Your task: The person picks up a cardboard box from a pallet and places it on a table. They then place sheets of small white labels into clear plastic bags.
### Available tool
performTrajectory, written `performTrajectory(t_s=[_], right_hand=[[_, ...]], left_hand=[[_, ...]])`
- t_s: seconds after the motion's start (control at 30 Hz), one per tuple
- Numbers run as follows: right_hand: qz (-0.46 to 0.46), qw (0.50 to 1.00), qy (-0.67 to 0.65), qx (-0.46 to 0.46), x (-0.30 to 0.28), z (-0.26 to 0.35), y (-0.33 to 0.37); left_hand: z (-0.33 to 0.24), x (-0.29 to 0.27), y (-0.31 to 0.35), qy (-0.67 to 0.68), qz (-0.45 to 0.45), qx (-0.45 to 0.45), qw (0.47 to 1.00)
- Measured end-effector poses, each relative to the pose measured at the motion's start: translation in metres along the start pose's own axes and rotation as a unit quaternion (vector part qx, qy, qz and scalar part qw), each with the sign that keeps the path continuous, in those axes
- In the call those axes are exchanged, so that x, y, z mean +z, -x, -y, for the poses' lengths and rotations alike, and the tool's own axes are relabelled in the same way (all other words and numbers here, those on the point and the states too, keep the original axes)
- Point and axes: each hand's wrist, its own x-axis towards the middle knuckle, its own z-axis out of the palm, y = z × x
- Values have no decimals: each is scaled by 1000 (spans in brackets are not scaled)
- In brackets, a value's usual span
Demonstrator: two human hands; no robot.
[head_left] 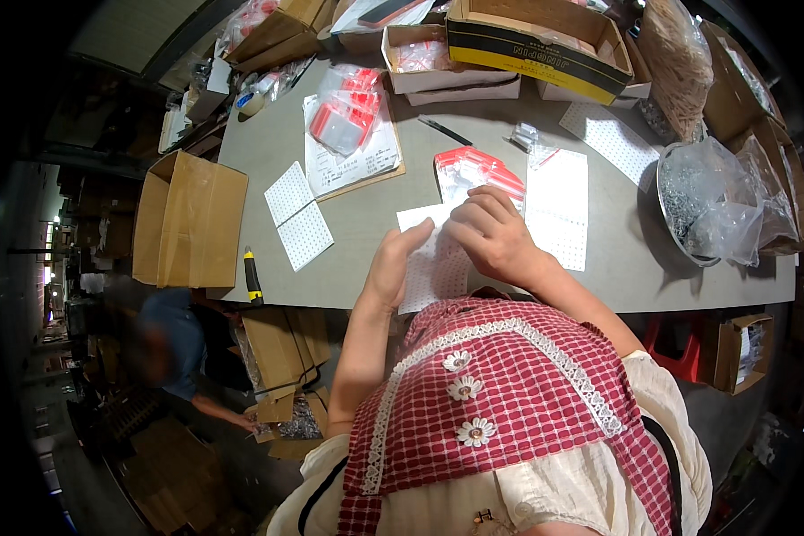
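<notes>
A white sheet printed with rows of small marks, like a label sheet (pixel 436 272), lies tilted in front of my apron. My left hand (pixel 391 268) grips its left edge, thumb on top. Over its upper right part, my right hand (pixel 496 237) has its fingers curled and bunched together; whatever the fingertips pinch is hidden. Just beyond that hand lies a fan of red-and-clear zip bags (pixel 480 170). A similar marked sheet (pixel 558 214) rests flat to the right of the bags, with a small clear packet (pixel 525 136) at its top.
Left on the grey table (pixel 375 286) are a folded marked sheet (pixel 299 216), a clipboard (pixel 366 186) under more bags (pixel 344 112), and a yellow-black utility knife (pixel 253 279). A pen (pixel 445 131) lies ahead. Right stands a metal bowl (pixel 679 219) of small hardware. A person (pixel 174 344) bends at lower left.
</notes>
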Motion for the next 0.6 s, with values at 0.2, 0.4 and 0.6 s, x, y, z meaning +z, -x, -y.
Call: performTrajectory(t_s=[0.2, 0.4, 0.6], right_hand=[[15, 989, -112, 96, -6, 1, 2], [-64, 750, -462, 468, -7, -36, 79], [-121, 667, -440, 589, -44, -68, 147]], left_hand=[[-1, -3, -5, 25, -8, -4, 1000], [0, -29, -6, 47, -66, -4, 997], [2, -58, -4, 114, -142, 20, 983]])
